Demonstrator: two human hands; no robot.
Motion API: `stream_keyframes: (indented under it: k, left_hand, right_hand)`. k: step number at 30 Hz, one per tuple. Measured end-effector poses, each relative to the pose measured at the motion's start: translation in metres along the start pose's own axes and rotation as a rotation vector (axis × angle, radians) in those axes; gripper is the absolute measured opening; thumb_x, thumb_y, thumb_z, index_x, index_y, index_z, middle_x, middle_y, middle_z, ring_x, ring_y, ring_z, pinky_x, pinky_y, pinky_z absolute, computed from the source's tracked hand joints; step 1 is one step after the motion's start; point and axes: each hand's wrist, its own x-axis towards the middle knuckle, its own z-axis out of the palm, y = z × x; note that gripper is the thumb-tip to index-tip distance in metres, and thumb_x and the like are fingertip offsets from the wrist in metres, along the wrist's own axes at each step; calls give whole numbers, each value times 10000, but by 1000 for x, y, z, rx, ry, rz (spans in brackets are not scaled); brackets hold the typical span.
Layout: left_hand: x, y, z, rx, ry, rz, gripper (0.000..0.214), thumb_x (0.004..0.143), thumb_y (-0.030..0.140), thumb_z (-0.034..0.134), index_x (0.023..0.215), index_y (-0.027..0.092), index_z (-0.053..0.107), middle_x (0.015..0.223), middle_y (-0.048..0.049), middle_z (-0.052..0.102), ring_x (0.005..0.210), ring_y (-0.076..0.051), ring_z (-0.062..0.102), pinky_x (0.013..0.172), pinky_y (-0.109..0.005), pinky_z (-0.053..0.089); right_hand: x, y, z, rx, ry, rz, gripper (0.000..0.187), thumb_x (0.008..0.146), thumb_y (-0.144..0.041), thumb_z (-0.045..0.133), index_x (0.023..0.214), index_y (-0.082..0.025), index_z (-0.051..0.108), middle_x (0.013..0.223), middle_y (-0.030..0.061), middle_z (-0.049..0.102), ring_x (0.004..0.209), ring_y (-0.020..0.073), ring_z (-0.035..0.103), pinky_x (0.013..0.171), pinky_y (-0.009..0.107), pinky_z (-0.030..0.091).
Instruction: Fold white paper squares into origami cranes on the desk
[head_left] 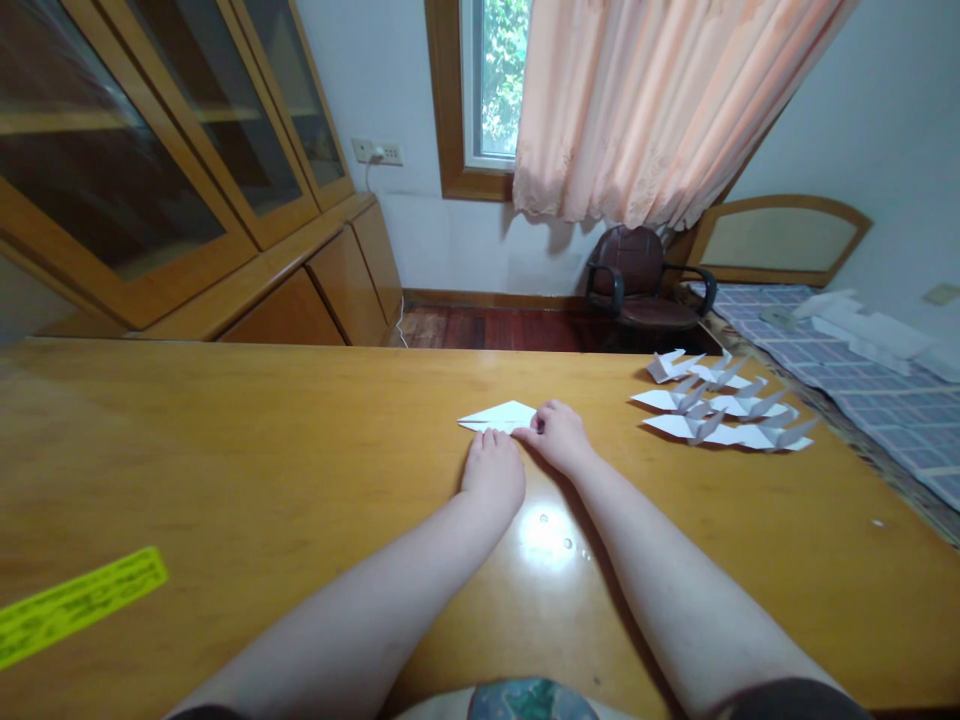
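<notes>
A white sheet of paper folded into a long, kite-like diamond (499,414) lies flat on the wooden table (300,480), its narrow point to the left. At its near edge, my left hand (495,468) presses down with the fingertips held together. My right hand (559,437) pinches the right end between thumb and fingers, covering that corner. To the right stand several folded white paper cranes (679,427), grouped near the table's far right side.
A yellow strip with dark writing (82,603) is at the left. Beyond the table are a glass-door cabinet (172,150), a brown armchair (637,275) and a pink curtain (637,110). A bed with a checked cover (862,400) adjoins the right side.
</notes>
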Motion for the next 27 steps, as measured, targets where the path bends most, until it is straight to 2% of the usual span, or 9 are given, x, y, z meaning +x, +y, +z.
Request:
stream_keyframes:
  k: [4,7,9,13,20,22,24,27]
  left_hand:
    - [1,1,-2,11,-30,-18,359,875,217,460,1150,40,606,1103,-225,602,1030,-303,536,906,-385,381]
    - [0,2,-4,23,-24,-13,373,880,256,472,1158,38,589,1106,-218,598,1032,-301,533,894,-387,390]
    - [0,2,-4,40,-21,-16,428,879,296,489,1231,58,545,1135,-203,596,1052,-297,528,912,-389,384]
    - [-1,0,-5,66,-31,-1,546,889,340,483,1358,66,440,1186,-202,584,1098,-301,518,963,-400,356]
    - [0,0,-5,54,-41,-1,571,886,365,491,1380,85,428,1206,-204,582,1120,-302,511,991,-408,334]
    - [0,0,-5,45,-41,0,583,885,387,492,1391,106,420,1203,-204,582,1119,-305,515,990,-414,335]
    - [0,0,-4,39,-47,9,597,881,424,494,1399,137,417,1207,-205,580,1125,-312,517,1003,-434,325]
    - [2,-3,1,20,-35,20,644,869,484,496,1418,163,395,1306,-219,521,1239,-341,441,1061,-482,264]
  right_hand:
    - [1,1,0,23,4,39,310,686,-481,744,697,-194,629,824,28,584,807,174,524,739,288,348]
    - [4,4,-1,89,-13,84,255,655,-393,776,720,-193,632,827,22,591,807,169,526,722,277,349]
    - [7,8,-1,141,-33,93,206,651,-318,772,734,-190,633,829,19,600,798,163,529,718,271,354]
    - [11,17,-1,272,-76,85,132,650,-151,699,754,-182,623,815,4,619,772,146,537,708,253,370]
    - [12,25,-8,460,-165,101,273,592,-6,545,802,-166,614,713,-17,614,649,122,526,612,218,375]
    - [12,27,-9,480,-132,130,289,601,1,498,811,-159,616,723,-3,631,655,129,545,617,222,393]
    - [13,28,-8,444,-32,158,259,658,-31,479,831,-155,625,756,22,652,684,146,568,645,243,421]
    - [13,29,-5,312,91,37,219,766,-117,495,911,-155,655,926,76,685,862,191,599,800,311,448]
